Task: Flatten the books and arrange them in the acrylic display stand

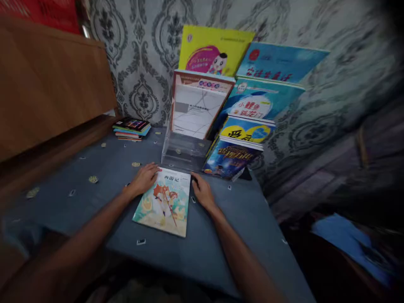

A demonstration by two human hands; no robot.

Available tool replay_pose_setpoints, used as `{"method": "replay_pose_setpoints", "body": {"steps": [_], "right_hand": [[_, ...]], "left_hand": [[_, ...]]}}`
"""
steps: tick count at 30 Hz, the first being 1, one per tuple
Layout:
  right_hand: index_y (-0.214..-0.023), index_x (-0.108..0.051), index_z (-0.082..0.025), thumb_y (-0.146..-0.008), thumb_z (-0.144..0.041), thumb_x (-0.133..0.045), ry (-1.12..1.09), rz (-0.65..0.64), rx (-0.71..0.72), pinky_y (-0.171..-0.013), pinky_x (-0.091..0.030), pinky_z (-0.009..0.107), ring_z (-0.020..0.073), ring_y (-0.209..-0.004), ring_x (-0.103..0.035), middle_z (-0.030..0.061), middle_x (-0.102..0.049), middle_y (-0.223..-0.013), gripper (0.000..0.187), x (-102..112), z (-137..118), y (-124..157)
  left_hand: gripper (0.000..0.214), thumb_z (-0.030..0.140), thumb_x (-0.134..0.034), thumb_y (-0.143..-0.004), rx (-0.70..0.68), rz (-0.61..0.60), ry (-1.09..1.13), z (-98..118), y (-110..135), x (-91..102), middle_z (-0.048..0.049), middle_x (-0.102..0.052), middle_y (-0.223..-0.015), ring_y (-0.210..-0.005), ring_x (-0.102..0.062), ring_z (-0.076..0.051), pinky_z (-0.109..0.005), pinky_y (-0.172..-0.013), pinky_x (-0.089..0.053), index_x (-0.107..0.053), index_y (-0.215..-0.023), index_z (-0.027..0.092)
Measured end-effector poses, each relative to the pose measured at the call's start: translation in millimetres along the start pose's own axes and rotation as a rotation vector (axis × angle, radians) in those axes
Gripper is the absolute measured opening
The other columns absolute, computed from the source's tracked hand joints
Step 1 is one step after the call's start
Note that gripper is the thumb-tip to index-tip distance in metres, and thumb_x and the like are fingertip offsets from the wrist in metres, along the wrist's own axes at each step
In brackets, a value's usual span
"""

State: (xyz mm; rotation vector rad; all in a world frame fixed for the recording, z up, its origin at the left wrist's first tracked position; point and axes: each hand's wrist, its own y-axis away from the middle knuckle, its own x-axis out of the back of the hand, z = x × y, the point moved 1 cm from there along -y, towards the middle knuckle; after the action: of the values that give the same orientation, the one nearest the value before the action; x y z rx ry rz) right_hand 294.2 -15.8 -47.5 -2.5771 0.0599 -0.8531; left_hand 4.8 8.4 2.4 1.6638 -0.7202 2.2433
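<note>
Books (233, 155) stand in rack (186, 156); storybook (164, 204) lies flat outside it. Your left hand (144, 180) touches upper-left corner, right hand (203, 191) at upper-right; cannot tell either grip.

Rear wall (142, 50): pale grey, finished with a darker damask pattern; pattern blurred toward the right. Left side: brown wooden furniture panel (53, 80), flat-faced, with a red item (41, 14) bearing dark marks at its top. Surface (261, 227): grey-blue, carrying scattered small yellowish and dark-and-white motifs, set close to the wall. Lower right: light-blue fabric (344, 242) in a dark area, detail indistinct. Lighting: dim, frame corners in shadow; light source not identifiable.
</note>
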Motion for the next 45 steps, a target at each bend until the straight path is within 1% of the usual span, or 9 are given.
{"method": "replay_pose_setpoints", "body": {"steps": [3,7,11,14,18,21,26,34,45], "right_hand": [[-0.128,-0.065,-0.022,-0.09,-0.024,-0.047,-0.002,0.028,-0.023,-0.103,-0.051,0.048,0.0263,-0.115,-0.067,0.0081,-0.072,-0.126,0.042,6,5,-2],[-0.126,-0.065,-0.023,-0.09,-0.021,-0.045,-0.018,0.05,-0.042,-0.099,-0.054,0.047,0.0265,-0.112,-0.069,0.0081,-0.073,-0.124,0.042,9,7,-4],[-0.124,-0.066,-0.023,-0.09,-0.021,-0.046,-0.03,0.056,-0.048,-0.1,-0.053,0.047,0.0268,-0.113,-0.069,0.0091,-0.073,-0.123,0.039,6,5,-4],[-0.124,-0.064,-0.023,-0.091,-0.021,-0.046,-0.038,0.054,-0.049,-0.099,-0.054,0.046,0.0252,-0.11,-0.07,0.0088,-0.075,-0.119,0.037,4,5,-4],[-0.124,-0.063,-0.023,-0.093,-0.021,-0.046,-0.035,0.05,-0.046,-0.098,-0.054,0.045,0.0239,-0.106,-0.071,0.0081,-0.076,-0.113,0.036,2,6,-4],[-0.124,-0.063,-0.024,-0.093,-0.022,-0.046,-0.022,0.059,-0.039,-0.099,-0.053,0.045,0.0242,-0.109,-0.07,0.0079,-0.076,-0.114,0.035,2,7,-3],[-0.12,-0.065,-0.023,-0.091,-0.021,-0.046,0.016,0.072,-0.022,-0.1,-0.052,0.049,0.0265,-0.107,-0.069,0.0085,-0.076,-0.112,0.035,2,6,-4],[-0.121,-0.065,-0.023,-0.092,-0.023,-0.047,0.038,0.047,-0.011,-0.099,-0.052,0.045,0.0252,-0.107,-0.069,0.0084,-0.076,-0.111,0.034,4,3,-5],[-0.12,-0.065,-0.023,-0.091,-0.021,-0.05,0.048,0.021,-0.015,-0.098,-0.053,0.044,0.0242,-0.108,-0.07,0.0085,-0.076,-0.113,0.033,5,0,-5]], "left_hand": [[0.038,0.02,-0.042,-0.096,-0.021,0.018,-0.032,9,-2,-2.1,-0.0161,-0.062,-0.139,-0.137,-0.052,-0.029,-0.05,-0.115,-0.041,-0.064,-0.125,0.012],[0.033,0.018,-0.043,-0.095,-0.093,0.013,-0.057,24,-9,-4.6,-0.0129,-0.066,-0.133,-0.128,-0.058,-0.027,-0.048,-0.111,-0.044,-0.067,-0.119,0.018],[0.034,0.017,-0.041,-0.097,-0.209,-0.02,-0.032,42,-20,-6.4,-0.0128,-0.066,-0.133,-0.126,-0.06,-0.025,-0.044,-0.109,-0.046,-0.065,-0.122,0.017],[0.036,0.018,-0.043,-0.097,-0.281,-0.067,-0.002,58,-28,-9.9,-0.0135,-0.062,-0.139,-0.132,-0.056,-0.025,-0.043,-0.11,-0.044,-0.062,-0.128,0.017],[0.043,0.025,-0.043,-0.099,-0.362,-0.142,0.034,79,-33,-20.0,-0.0129,-0.054,-0.149,-0.141,-0.047,-0.027,-0.051,-0.115,-0.036,-0.054,-0.141,0.019],[0.046,0.028,-0.042,-0.101,-0.357,-0.155,0.061,88,-32,-26.6,-0.0116,-0.051,-0.152,-0.145,-0.041,-0.026,-0.054,-0.119,-0.029,-0.049,-0.146,0.021],[0.046,0.031,-0.039,-0.103,-0.339,-0.156,0.096,88,-29,-29.6,-0.0097,-0.048,-0.155,-0.146,-0.04,-0.023,-0.053,-0.121,-0.026,-0.047,-0.147,0.024],[0.045,0.033,-0.038,-0.103,-0.358,-0.122,0.085,86,-29,-32.1,-0.0104,-0.049,-0.153,-0.145,-0.041,-0.024,-0.052,-0.12,-0.027,-0.05,-0.145,0.022],[0.044,0.033,-0.039,-0.103,-0.383,-0.101,0.069,82,-28,-34.8,-0.01,-0.05,-0.153,-0.143,-0.043,-0.024,-0.05,-0.119,-0.028,-0.049,-0.145,0.025]]}}
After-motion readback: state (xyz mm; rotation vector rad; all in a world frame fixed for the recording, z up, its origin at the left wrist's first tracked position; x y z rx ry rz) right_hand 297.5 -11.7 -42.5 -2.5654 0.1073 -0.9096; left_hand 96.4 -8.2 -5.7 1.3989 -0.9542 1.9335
